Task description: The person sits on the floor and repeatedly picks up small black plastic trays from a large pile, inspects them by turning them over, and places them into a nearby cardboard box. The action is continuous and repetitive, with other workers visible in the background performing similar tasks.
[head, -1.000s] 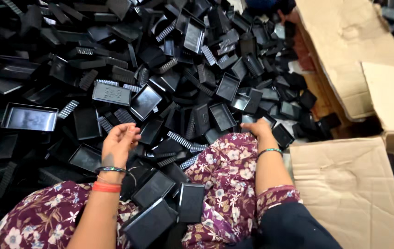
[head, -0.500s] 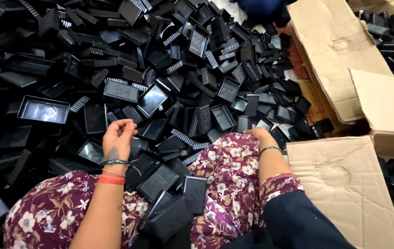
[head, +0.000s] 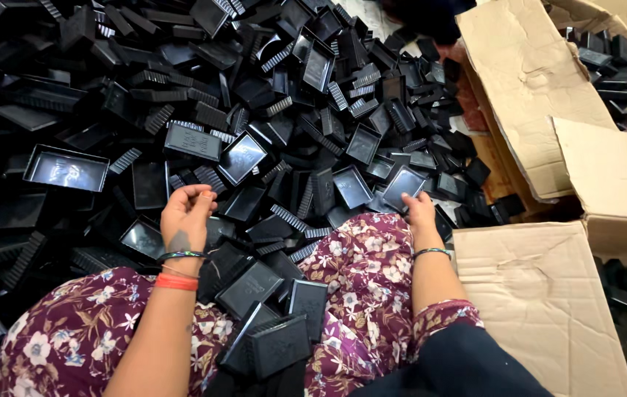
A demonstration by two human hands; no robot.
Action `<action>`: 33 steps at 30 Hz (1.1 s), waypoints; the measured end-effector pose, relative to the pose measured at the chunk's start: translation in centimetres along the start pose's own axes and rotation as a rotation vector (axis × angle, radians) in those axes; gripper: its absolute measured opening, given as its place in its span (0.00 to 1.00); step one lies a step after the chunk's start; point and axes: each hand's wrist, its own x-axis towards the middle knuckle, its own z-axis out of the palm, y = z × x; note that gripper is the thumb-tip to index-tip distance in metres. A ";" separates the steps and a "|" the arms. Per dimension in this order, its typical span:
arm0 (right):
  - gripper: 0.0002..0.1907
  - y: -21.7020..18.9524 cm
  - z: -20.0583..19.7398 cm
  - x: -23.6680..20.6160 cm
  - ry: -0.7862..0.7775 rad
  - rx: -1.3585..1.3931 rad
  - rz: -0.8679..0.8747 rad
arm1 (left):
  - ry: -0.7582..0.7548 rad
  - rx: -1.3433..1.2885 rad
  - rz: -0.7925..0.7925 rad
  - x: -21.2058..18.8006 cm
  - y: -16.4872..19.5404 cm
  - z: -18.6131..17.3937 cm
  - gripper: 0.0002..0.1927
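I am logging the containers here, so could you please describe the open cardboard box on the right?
The cardboard box is plain brown, creased and worn, its flaps folded open and outward. It stands right of the person's right hand, beside the heap of black plastic trays. More black trays lie inside. The nearest flap touches the floral-clothed knee.

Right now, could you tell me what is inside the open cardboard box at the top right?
The cardboard box holds small black plastic trays, heaped loosely. Its flap hides the lower layers, so how deep they go cannot be seen.

Glossy black plastic trays (head: 242,156), matt cardboard (head: 541,294)
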 end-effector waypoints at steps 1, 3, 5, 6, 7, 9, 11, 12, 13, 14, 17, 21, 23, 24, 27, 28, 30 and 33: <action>0.27 0.1 -0.1 0.1 -0.018 -0.056 -0.019 | -0.002 0.007 0.002 0.0 -0.1 0.0 0.08; 0.24 0.3 0.0 0.5 -0.095 -0.288 0.044 | -0.010 0.019 0.003 0.0 -0.2 -0.1 0.08; 0.23 0.4 0.4 1.2 -0.223 -0.638 0.204 | -0.019 0.028 0.010 0.0 -0.5 -0.2 0.08; 0.26 0.5 0.6 1.5 -0.194 -0.689 0.206 | -0.013 0.038 0.008 0.0 -0.6 -0.3 0.08; 0.30 0.6 0.8 1.8 -0.166 -0.741 0.207 | -0.006 0.049 0.005 0.0 -0.8 -0.5 0.08; 0.31 0.9 1.0 2.1 -0.108 -0.901 0.191 | 0.010 0.068 0.005 0.0 -1.0 -0.7 0.08; 0.26 1.1 0.7 2.0 -0.045 -1.118 0.156 | 0.026 0.085 0.008 0.0 -1.1 -0.9 0.08; 0.27 1.2 0.4 1.9 0.064 -1.091 0.022 | 0.025 0.062 0.018 -0.1 -1.0 -0.9 0.08; 0.28 1.4 0.1 1.5 0.171 -1.060 -0.113 | 0.023 0.039 0.029 -0.2 -0.9 -0.8 0.08; 0.29 1.2 0.1 1.0 0.276 -1.023 -0.249 | 0.022 0.016 0.040 -0.3 -0.6 -0.6 0.08; 0.24 -0.3 2.2 -1.9 0.381 -0.262 -0.542 | -0.082 -0.070 0.078 -1.3 0.7 0.8 0.13; 0.20 -2.5 11.4 -10.1 0.081 0.127 0.010 | -0.497 -0.153 0.073 -3.9 2.6 3.7 0.38; 0.21 -1.9 16.7 -15.9 -0.422 0.402 -0.021 | -0.611 -0.218 0.056 -5.2 3.1 4.6 0.48; 0.21 -1.2 18.7 -18.7 -0.492 0.418 0.191 | -0.553 -0.289 -0.015 -5.5 3.2 4.7 0.48; 0.17 0.4 21.8 -21.0 -0.473 0.460 0.303 | -0.390 -0.350 -0.117 -5.6 2.6 3.8 0.48; 0.15 0.9 21.9 -20.5 -0.391 0.464 0.294 | -0.349 -0.274 -0.085 -5.2 2.2 3.1 0.46; 0.13 1.9 21.0 -18.5 -0.295 0.410 0.162 | -0.260 -0.124 -0.037 -4.3 1.1 2.0 0.45; 0.13 2.6 18.5 -16.1 -0.295 0.115 -0.147 | -0.173 0.014 -0.072 -3.6 -0.8 1.7 0.43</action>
